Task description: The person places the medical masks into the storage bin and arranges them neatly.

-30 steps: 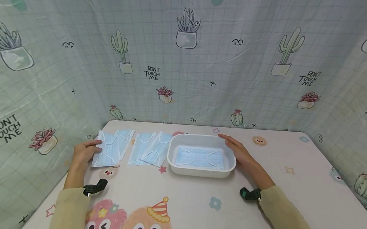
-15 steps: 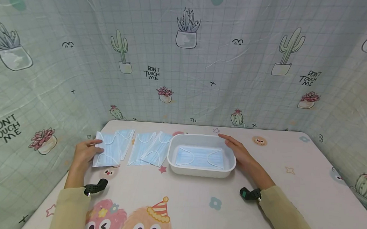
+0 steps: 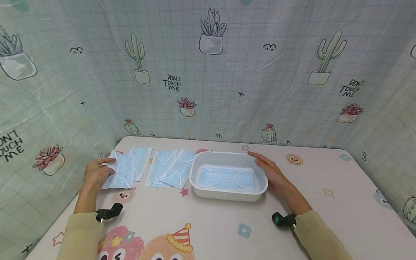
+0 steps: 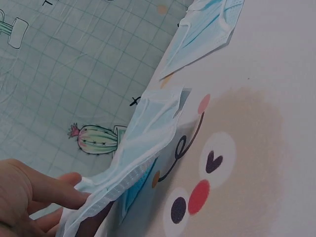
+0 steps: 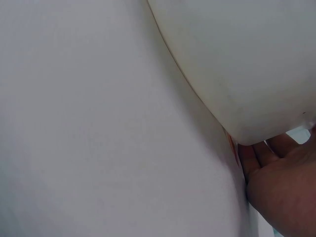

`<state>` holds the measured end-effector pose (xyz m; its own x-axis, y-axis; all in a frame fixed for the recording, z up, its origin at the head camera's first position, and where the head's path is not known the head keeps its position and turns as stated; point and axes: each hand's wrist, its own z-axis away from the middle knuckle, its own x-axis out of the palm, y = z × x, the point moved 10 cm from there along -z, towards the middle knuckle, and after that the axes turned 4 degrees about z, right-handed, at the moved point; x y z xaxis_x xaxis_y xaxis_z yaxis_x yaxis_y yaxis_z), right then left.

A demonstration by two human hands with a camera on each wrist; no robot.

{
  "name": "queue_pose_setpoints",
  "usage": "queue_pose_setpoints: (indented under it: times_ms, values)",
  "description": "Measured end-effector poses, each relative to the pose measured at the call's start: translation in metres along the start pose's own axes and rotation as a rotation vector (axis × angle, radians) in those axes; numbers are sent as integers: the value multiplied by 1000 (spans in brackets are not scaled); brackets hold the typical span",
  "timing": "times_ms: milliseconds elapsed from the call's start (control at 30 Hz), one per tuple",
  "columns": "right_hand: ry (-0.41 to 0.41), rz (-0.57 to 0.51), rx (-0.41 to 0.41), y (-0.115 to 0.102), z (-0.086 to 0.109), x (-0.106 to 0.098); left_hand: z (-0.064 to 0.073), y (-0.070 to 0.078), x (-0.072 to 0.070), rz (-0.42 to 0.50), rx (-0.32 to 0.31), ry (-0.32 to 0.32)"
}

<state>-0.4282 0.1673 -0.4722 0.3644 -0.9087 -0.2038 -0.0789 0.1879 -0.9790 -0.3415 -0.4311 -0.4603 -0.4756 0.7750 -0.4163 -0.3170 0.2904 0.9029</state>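
At the table's left edge my left hand (image 3: pixel 96 173) pinches a light-blue disposable face mask (image 3: pixel 125 168) by its left side. The left wrist view shows that mask (image 4: pixel 143 131) tilted up, with its pleated edge between thumb and fingers (image 4: pixel 54 190). Partly behind it lies a second mask (image 3: pixel 142 161). My right hand (image 3: pixel 274 178) rests against the right end of a white plastic container (image 3: pixel 225 195), fingers extended along its far corner. Inside the container one mask (image 3: pixel 228 179) lies flat, ear loops on top. In the right wrist view, the fingers (image 5: pixel 264 155) are partly hidden behind the container wall.
Two more masks (image 3: pixel 158 170) overlap between the held one and the container, left of its wall. The white table (image 3: pixel 216 234) has printed cartoon figures. A patterned curtain (image 3: pixel 231 107) hangs behind and at both sides. Each wrist wears a black camera (image 3: pixel 109 212).
The held mask shifts and tilts slightly in my left hand, its lower edge moving a little left. My right hand and the container stay where they were.
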Motion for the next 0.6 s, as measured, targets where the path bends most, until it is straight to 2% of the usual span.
queue_pose_setpoints:
  times_ms: [233, 433, 600]
  values:
    - [1, -9, 10, 1, 0, 0, -1, 0, 1, 3, -24, -1]
    - [-4, 1, 11, 0, 0, 1, 1, 7, -2, 3, -12, 21]
    - [1, -6, 10, -1, 0, 0, 3, 16, -2, -21, 16, 14]
